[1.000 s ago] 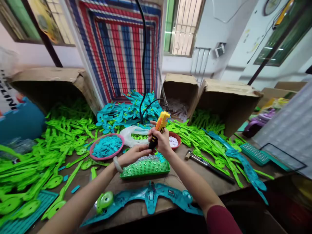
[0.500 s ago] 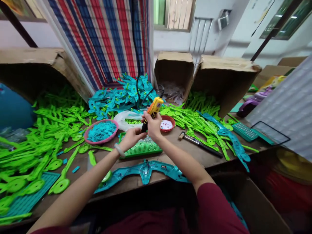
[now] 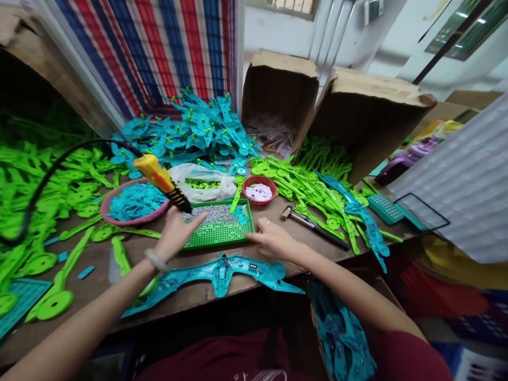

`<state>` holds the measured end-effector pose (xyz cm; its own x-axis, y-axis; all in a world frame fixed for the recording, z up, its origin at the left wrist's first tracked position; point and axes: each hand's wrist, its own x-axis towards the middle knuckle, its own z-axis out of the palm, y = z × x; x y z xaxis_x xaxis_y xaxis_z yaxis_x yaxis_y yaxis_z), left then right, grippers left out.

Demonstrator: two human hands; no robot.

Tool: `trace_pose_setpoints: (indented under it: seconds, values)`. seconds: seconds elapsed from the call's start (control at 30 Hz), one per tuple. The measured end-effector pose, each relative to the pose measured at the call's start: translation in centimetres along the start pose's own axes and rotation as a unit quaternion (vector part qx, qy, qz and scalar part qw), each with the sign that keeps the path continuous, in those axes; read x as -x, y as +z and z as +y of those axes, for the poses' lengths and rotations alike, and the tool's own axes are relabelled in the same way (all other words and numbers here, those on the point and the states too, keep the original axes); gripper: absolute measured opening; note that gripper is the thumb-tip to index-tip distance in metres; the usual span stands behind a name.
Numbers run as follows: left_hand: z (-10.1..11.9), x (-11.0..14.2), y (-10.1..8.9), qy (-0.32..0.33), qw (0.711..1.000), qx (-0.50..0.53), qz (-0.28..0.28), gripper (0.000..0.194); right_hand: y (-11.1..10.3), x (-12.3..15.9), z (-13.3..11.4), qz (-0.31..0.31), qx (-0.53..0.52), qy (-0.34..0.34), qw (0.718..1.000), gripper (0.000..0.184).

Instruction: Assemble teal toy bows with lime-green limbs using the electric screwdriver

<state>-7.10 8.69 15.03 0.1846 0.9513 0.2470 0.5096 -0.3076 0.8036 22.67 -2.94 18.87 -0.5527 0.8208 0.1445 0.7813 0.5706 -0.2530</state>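
My left hand (image 3: 174,233) hovers over the left end of a green tray (image 3: 222,235) with its fingers stretched out toward a heap of small silver screws (image 3: 210,213). A yellow and black power screwdriver (image 3: 162,180) on a black cable hangs tilted just above that hand, its black end by my thumb. I cannot tell if they touch. My right hand (image 3: 273,243) lies open and flat at the tray's right front corner, fingers pointing left. A long teal plastic part (image 3: 222,272) lies along the table's front edge, just below both hands.
A pink bowl of teal bits (image 3: 133,203), a plastic bag (image 3: 202,182), a small red bowl (image 3: 259,190) and a hammer (image 3: 313,225) ring the tray. Green parts (image 3: 59,180) and teal parts (image 3: 198,132) are heaped behind. Two tipped cardboard boxes (image 3: 357,116) stand at the back right.
My right hand has let go of the screwdriver and dropped to the table. The tool has swung left and tilted over. My left hand has opened over the tray. The view has tilted down.
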Motion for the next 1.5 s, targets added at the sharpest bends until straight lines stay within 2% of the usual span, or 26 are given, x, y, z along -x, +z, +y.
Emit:
trace_pose_setpoints:
  seconds: [0.07, 0.13, 0.17, 0.2, 0.3, 0.4, 0.47, 0.57, 0.63, 0.7, 0.77, 0.8, 0.87, 0.93, 1.0, 1.07, 1.1, 1.17, 1.2, 1.23, 1.3, 1.33, 1.37, 1.4, 1.43, 1.5]
  values:
    - [0.7, 3.4, 0.4, -0.007, 0.998, -0.006, 0.059, 0.082, 1.8, 0.4, -0.4, 0.02, 0.072, -0.064, 0.995, 0.021]
    - [1.7, 7.6, 1.5, 0.007, 0.994, -0.026, 0.105, 0.09, 2.6, -0.1, -0.8, 0.029, 0.076, -0.107, 0.991, 0.017]
    - [2.1, 9.7, 2.2, 0.035, 0.994, -0.041, 0.092, 0.092, 2.4, -0.4, -1.0, 0.03, 0.052, -0.105, 0.993, 0.017]
    - [2.6, 11.6, 2.9, 0.07, 0.995, -0.061, 0.048, 0.094, 1.8, -0.6, -1.3, 0.03, 0.014, -0.086, 0.996, 0.017]
    - [3.1, 15.2, 5.1, 0.152, 0.974, -0.145, -0.089, 0.088, -2.2, 0.1, -2.1, -0.007, -0.162, 0.028, 0.986, 0.011]
    - [2.8, 15.9, 6.1, 0.169, 0.957, -0.205, -0.116, 0.083, -8.1, 3.2, -1.9, -0.081, -0.292, 0.104, 0.947, 0.012]
    - [2.5, 15.8, 6.2, 0.168, 0.954, -0.218, -0.116, 0.082, -11.5, 6.0, -1.2, -0.083, -0.272, 0.132, 0.95, 0.018]
    - [2.4, 15.8, 6.0, 0.168, 0.957, -0.208, -0.113, 0.081, -14.1, 10.2, -0.3, -0.02, -0.047, 0.188, 0.981, 0.019]
    - [2.4, 16.1, 5.9, 0.172, 0.96, -0.192, -0.109, 0.081, -14.4, 12.3, -0.4, 0.025, 0.124, 0.232, 0.964, 0.025]
    - [2.4, 16.4, 5.7, 0.185, 0.961, -0.178, -0.104, 0.079, -14.2, 13.8, -1.0, 0.067, 0.219, 0.273, 0.934, 0.034]
    - [2.3, 16.6, 5.3, 0.203, 0.959, -0.168, -0.103, 0.076, -14.1, 15.1, -1.6, 0.113, 0.191, 0.311, 0.924, 0.033]
    - [2.2, 16.6, 5.2, 0.21, 0.957, -0.168, -0.108, 0.073, -14.1, 15.8, -1.8, 0.129, 0.124, 0.332, 0.926, 0.031]
    - [2.2, 16.5, 4.9, 0.218, 0.951, -0.181, -0.12, 0.067, -14.2, 17.4, -2.3, 0.148, -0.096, 0.366, 0.914, 0.029]
    - [2.2, 16.4, 4.9, 0.223, 0.945, -0.203, -0.128, 0.061, -13.9, 18.6, -3.0, 0.213, -0.341, 0.33, 0.854, 0.031]
    - [2.2, 16.5, 5.1, 0.231, 0.941, -0.214, -0.124, 0.058, -12.9, 18.9, -4.1, 0.324, -0.512, 0.214, 0.766, 0.036]
    - [2.2, 16.8, 4.9, 0.244, 0.94, -0.214, -0.107, 0.058, -11.3, 17.9, -5.6, 0.421, -0.597, 0.102, 0.675, 0.04]
    - [2.3, 17.0, 4.6, 0.251, 0.94, -0.212, -0.095, 0.06, -10.4, 17.1, -6.2, 0.45, -0.622, 0.077, 0.636, 0.039]
    - [2.9, 17.0, 3.1, 0.281, 0.937, -0.196, -0.073, 0.065, -8.5, 15.0, -7.0, 0.477, -0.659, 0.09, 0.575, 0.032]
    - [3.6, 16.7, 2.3, 0.303, 0.933, -0.181, -0.067, 0.066, -7.4, 13.9, -6.9, 0.469, -0.666, 0.129, 0.565, 0.028]
    - [4.6, 16.0, 1.5, 0.327, 0.93, -0.158, -0.063, 0.065, -6.2, 12.9, -6.4, 0.448, -0.664, 0.179, 0.571, 0.024]
    - [7.8, 13.4, 1.1, 0.361, 0.926, -0.098, -0.057, 0.056, -3.7, 11.0, -4.5, 0.392, -0.628, 0.278, 0.612, 0.022]
    - [9.7, 11.4, 1.9, 0.362, 0.929, -0.061, -0.052, 0.048, -2.4, 10.1, -3.3, 0.376, -0.602, 0.311, 0.632, 0.022]
    - [11.8, 9.1, 3.5, 0.364, 0.928, -0.044, -0.06, 0.04, -1.1, 9.5, -2.1, 0.375, -0.577, 0.331, 0.646, 0.022]
    - [13.8, 6.4, 5.7, 0.386, 0.915, -0.067, -0.095, 0.033, 0.2, 8.9, -1.0, 0.384, -0.55, 0.345, 0.657, 0.022]
    - [15.8, 3.6, 8.6, 0.416, 0.886, -0.126, -0.163, 0.031, 1.2, 8.6, -0.1, 0.398, -0.52, 0.354, 0.667, 0.02]
    - [19.0, -2.0, 14.9, 0.434, 0.864, -0.16, -0.199, 0.026, 2.8, 8.4, 1.1, 0.418, -0.453, 0.368, 0.696, 0.017]
